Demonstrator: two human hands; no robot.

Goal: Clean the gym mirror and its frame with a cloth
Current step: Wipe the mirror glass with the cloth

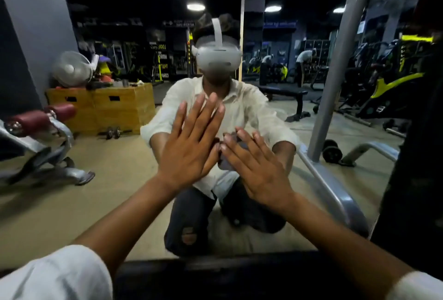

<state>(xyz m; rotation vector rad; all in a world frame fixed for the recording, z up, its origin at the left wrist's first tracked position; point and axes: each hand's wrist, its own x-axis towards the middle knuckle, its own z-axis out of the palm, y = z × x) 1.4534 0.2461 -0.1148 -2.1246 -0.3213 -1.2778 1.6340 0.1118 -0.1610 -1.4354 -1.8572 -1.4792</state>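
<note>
Single head-worn wide-angle view, facing forward and slightly down, square-on and close to mirror (119, 179). Both forearms enter from lower corners of frame. Wearer's kneeling reflection fills frame centre; dark frame (215, 261) crosses bottom edge.

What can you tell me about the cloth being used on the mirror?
The cloth is small, crumpled and greyish purple, apparently soft fabric. Only a bunched part shows, pressed flat against the mirror under the right hand, peeking out past its fingers and thumb. The left hand, flat on the glass, borders its edge.
</note>
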